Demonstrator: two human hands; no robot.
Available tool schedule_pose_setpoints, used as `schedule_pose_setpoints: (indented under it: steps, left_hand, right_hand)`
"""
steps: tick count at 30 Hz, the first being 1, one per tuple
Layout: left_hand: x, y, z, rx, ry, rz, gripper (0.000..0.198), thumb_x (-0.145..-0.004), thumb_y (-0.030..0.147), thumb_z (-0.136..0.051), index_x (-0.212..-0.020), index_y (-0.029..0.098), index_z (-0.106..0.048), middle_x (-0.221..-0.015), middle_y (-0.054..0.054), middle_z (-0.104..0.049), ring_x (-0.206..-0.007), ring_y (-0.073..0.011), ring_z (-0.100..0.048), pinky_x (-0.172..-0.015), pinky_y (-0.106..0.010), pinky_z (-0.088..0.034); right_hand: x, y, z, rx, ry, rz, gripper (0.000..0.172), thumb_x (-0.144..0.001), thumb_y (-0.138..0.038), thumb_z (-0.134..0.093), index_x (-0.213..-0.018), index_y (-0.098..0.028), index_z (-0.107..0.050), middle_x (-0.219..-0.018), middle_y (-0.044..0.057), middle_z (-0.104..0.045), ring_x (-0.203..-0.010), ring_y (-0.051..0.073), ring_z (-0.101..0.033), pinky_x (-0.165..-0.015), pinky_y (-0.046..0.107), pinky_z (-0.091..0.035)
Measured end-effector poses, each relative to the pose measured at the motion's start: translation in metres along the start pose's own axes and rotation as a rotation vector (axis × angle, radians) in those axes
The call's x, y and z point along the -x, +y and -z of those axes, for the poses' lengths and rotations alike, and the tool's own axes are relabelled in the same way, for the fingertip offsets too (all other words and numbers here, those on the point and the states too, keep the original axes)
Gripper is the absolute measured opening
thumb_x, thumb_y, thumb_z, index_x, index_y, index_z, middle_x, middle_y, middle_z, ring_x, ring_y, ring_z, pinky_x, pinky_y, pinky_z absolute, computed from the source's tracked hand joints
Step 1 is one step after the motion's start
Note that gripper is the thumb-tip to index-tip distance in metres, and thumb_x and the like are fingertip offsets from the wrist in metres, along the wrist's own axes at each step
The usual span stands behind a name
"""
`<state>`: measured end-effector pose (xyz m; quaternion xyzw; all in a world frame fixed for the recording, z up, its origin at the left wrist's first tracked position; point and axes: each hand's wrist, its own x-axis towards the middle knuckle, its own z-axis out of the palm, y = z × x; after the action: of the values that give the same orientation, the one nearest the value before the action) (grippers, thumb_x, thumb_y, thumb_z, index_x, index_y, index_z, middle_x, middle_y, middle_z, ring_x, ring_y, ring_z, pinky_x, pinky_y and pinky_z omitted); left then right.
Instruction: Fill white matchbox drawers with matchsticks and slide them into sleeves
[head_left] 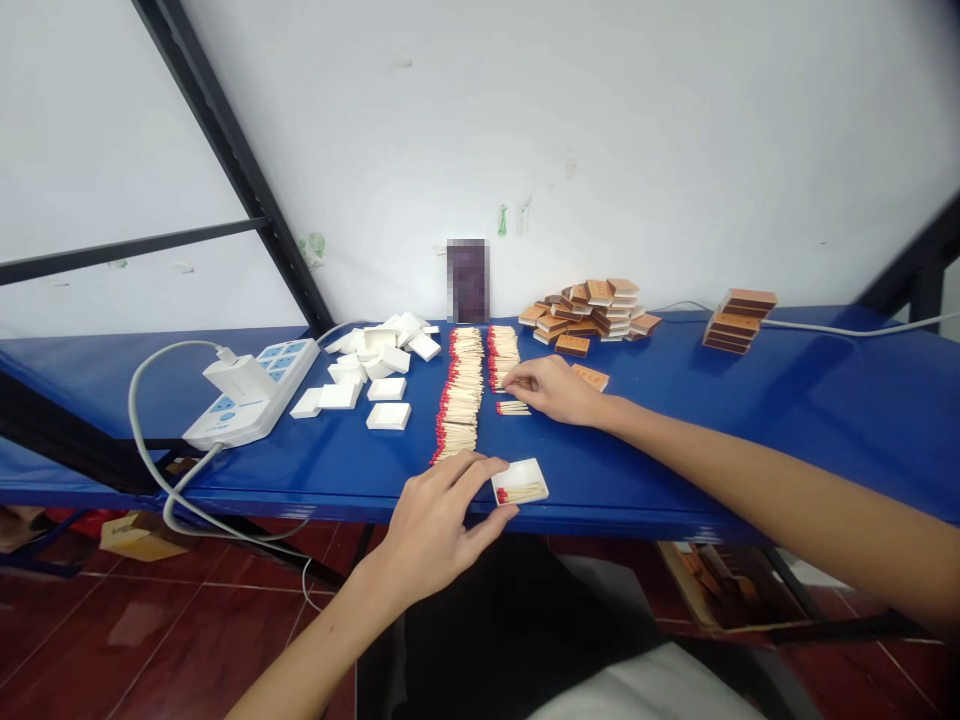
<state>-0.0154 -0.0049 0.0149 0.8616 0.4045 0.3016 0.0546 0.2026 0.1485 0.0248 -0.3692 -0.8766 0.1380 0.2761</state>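
Note:
My left hand (442,515) grips the left end of a small white matchbox tray (534,472) between thumb and fingers at the table's front edge. A few red-headed matches (523,493) lie inside that tray. My right hand (551,390) is closed in a pinch at the near end of the shorter match row (503,355); its fingertips partly hide the matches there. Just below the fingers lies a small separate group of matches (513,408). A longer row of matches (460,390) runs to the left, its near end close to my left hand.
Several empty white trays (375,350) are heaped at left, beside a power strip (255,395) with a plugged-in charger. Brown matchbox sleeves (592,312) pile up at back right, near a stack of matchboxes (739,322). A blurred dark rectangle (469,282) stands against the wall.

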Motion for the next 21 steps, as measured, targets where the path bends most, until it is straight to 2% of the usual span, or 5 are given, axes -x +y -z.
schedule_pose_setpoints:
  steps: [6,15,21]
  left_hand:
    - [0.001,-0.0011,-0.0009,-0.001,0.009,-0.005,0.028,-0.094,0.033,-0.06,-0.119,0.022,-0.057,-0.113,-0.007,-0.067,-0.099,-0.0219,-0.066,-0.084,-0.033,-0.055]
    - [0.0003,-0.0006,0.0,-0.005,0.005,-0.006,0.028,-0.094,0.033,-0.061,-0.119,0.022,-0.057,-0.113,-0.007,-0.067,-0.1,-0.0226,-0.066,-0.084,-0.034,-0.056]
    - [0.0001,0.0002,0.0,-0.012,0.02,-0.011,0.026,-0.094,0.034,-0.06,-0.117,0.022,-0.059,-0.11,-0.007,-0.068,-0.098,-0.0219,-0.067,-0.083,-0.033,-0.057]
  right_hand:
    - [0.0008,0.0009,0.0002,-0.006,-0.008,0.023,0.022,-0.09,-0.026,-0.056,-0.088,-0.018,-0.076,-0.074,0.005,-0.07,-0.067,0.016,-0.056,-0.064,0.027,-0.035]
    - [-0.0005,-0.0026,0.0027,0.003,-0.043,0.007,0.025,-0.091,-0.026,-0.054,-0.082,-0.017,-0.075,-0.072,0.003,-0.069,-0.064,0.015,-0.053,-0.062,0.027,-0.034]
    - [0.0002,-0.0024,0.003,-0.068,-0.027,-0.041,0.026,-0.09,-0.032,-0.058,-0.09,-0.015,-0.077,-0.076,0.004,-0.072,-0.062,0.014,-0.055,-0.061,0.026,-0.036]
